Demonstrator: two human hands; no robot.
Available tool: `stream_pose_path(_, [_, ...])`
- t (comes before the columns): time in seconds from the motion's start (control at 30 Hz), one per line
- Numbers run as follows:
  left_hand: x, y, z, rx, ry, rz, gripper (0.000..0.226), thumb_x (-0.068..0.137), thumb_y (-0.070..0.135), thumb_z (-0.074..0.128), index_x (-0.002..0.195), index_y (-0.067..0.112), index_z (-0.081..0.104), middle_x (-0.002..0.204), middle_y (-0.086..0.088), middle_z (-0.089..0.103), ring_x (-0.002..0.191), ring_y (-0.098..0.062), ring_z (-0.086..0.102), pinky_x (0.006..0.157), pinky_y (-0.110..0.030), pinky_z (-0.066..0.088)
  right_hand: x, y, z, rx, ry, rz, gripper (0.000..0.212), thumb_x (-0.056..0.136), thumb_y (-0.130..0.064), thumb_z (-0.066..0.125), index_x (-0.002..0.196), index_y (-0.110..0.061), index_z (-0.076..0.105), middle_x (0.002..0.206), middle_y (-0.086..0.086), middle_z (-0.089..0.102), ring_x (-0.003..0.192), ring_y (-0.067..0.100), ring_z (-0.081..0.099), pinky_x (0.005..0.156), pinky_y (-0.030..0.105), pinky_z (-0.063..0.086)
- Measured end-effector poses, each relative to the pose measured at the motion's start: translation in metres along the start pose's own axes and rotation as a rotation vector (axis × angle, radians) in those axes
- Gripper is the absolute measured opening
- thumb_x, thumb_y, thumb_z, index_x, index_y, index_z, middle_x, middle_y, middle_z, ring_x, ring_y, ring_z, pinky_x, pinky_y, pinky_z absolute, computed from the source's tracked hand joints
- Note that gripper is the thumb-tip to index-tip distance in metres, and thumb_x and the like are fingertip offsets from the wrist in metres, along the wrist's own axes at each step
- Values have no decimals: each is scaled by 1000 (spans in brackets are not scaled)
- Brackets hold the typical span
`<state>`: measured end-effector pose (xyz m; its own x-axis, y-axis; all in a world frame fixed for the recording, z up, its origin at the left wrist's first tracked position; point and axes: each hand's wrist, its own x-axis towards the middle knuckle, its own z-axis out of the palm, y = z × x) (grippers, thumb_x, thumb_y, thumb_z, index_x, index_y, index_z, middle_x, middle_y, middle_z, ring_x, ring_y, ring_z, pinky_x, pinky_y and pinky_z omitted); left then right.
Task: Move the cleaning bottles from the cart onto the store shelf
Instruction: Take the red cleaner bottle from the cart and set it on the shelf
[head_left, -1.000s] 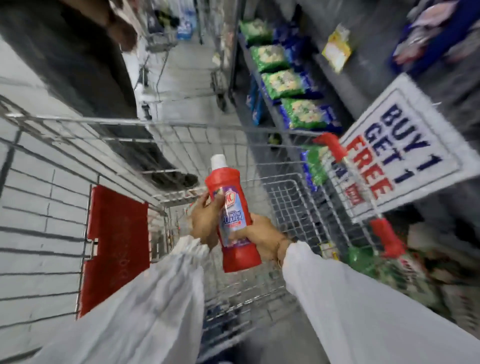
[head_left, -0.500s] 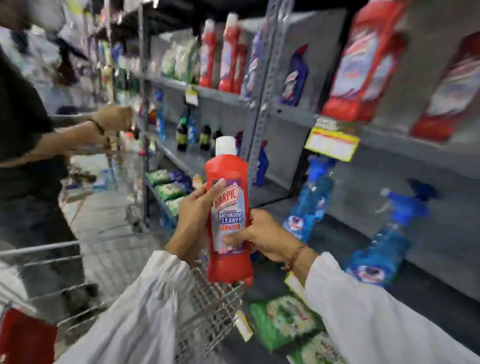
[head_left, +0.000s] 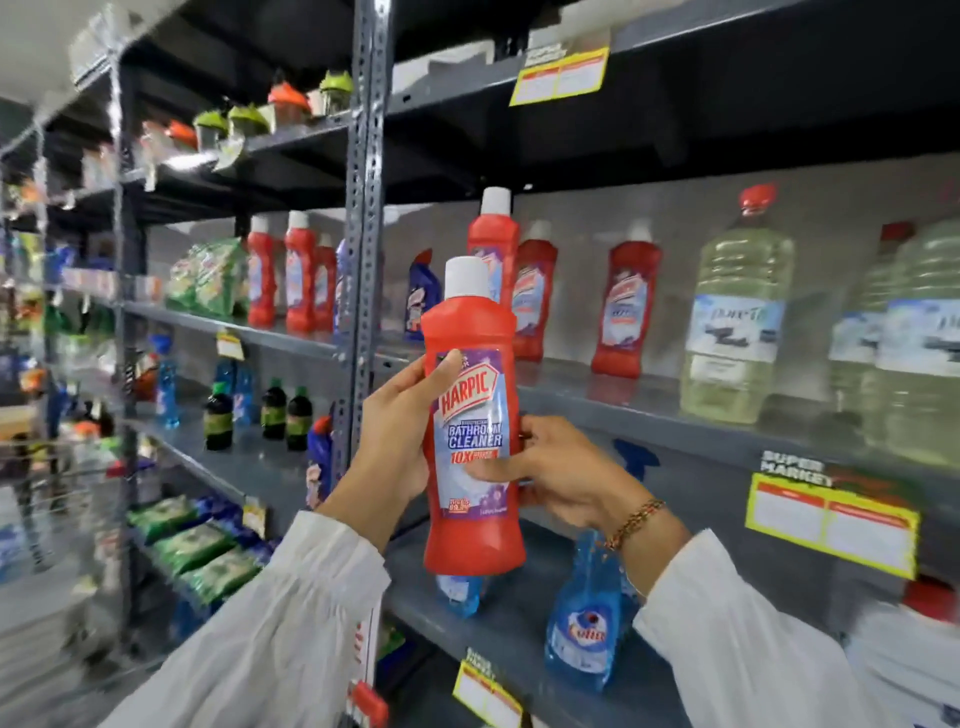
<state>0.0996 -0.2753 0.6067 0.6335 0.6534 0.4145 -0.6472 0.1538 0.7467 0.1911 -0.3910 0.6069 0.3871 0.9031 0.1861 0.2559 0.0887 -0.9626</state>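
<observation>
While both hands, left hand (head_left: 395, 441) and right hand (head_left: 561, 470), grip the upright red plastic white-capped cleaner bottle (head_left: 472, 415), the grey metal shelf (head_left: 649, 402) sits just behind it.

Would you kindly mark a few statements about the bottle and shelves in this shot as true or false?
1. Both hands hold the red bottle. True: the left hand and right hand grip its sides.
2. The held bottle has a blue cap. False: its cap is white.
3. Matching red bottles already stand on the shelf behind it. True.
4. The held bottle rests on the shelf. False: it is held in the air in front of it.
5. The blue spray bottle sits above the red ones. False: it is on a lower shelf.
</observation>
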Motion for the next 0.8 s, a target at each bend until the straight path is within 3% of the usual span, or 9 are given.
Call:
stream_pose_path(0.1, [25,3,25,4,-32,15,28,79,18,70,104,5,69,92,-15,73,76,-29,70,74,-45,60,5,-17,-21,3,114,-51,27,72,8,71,92,-10,67,85,3,71,69,12,69,55,23,57])
stream_pose_path(0.27, [84,13,80,-48,-112,95,26,79,16,71,101,2,68,94,-18,71,77,-30,68,79,-50,58,32,-44,-60,114,389,-287,33,68,11,72,97,-2,67,82,4,73,69,15,69,64,25,60])
stream_pose_path(0.4, [136,8,112,-59,-253,125,13,81,18,69,90,8,69,80,-9,75,69,-25,71,72,-44,60,65,-54,-86,237,578,-409,34,65,11,73,94,-7,69,97,17,71,84,27,67,77,38,58])
stream_pose_path(0.57, [184,-19,125,-63,-352,89,4,81,18,70,81,14,71,74,-4,76,68,-24,71,75,-44,59,97,-50,-104,317,768,-385,46,66,11,73,109,-4,66,112,22,68,97,36,65,91,52,52])
stream_pose_path(0.67, [205,-35,127,-81,-374,43,4,81,19,70,83,15,71,76,-4,76,71,-23,71,81,-45,57,110,-46,-114,296,840,-338,52,68,9,74,117,-3,62,113,21,68,102,40,65,91,54,52])
stream_pose_path(0.8, [222,-57,128,-78,-408,-14,14,81,21,70,92,13,70,86,-9,75,77,-25,72,81,-46,58,121,-37,-127,280,902,-288,48,68,14,70,113,-1,63,114,25,67,102,41,65,92,55,51])
